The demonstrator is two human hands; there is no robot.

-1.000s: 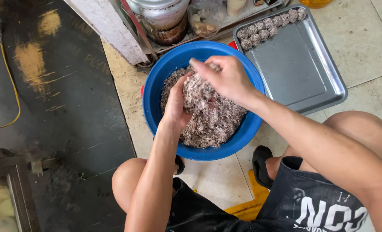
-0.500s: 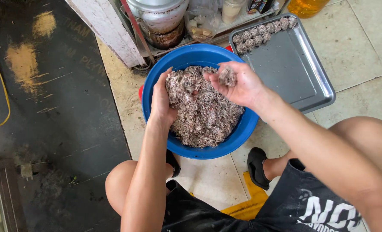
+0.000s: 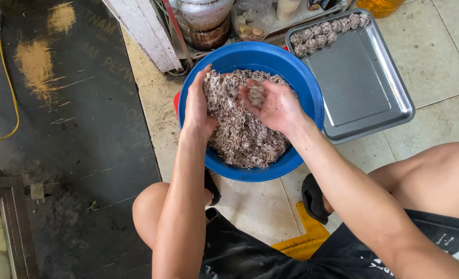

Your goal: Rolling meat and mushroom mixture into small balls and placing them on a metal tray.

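Note:
A blue plastic basin (image 3: 296, 77) sits on the tiled floor between my knees, filled with a grey-brown minced mixture (image 3: 242, 137). My left hand (image 3: 198, 103) rests against the left side of the heap, fingers pressed into it. Just right of it, my right hand (image 3: 271, 103) is cupped palm-up over the basin, curled around a small lump of mixture (image 3: 257, 94). A metal tray (image 3: 353, 77) lies to the right of the basin, with several rolled balls (image 3: 326, 32) lined up along its far edge.
A metal pot (image 3: 201, 15) and small containers stand on a rack behind the basin, beside a white post (image 3: 139, 31). A dark mat (image 3: 69, 129) covers the floor at left, with a yellow cable (image 3: 10, 93). My black sandals (image 3: 312, 199) and a yellow stool (image 3: 304, 240) are below.
My right hand has dropped from above the basin's far rim to the middle of the heap, now cupping a lump. My left hand has shifted slightly along the left side of the mixture.

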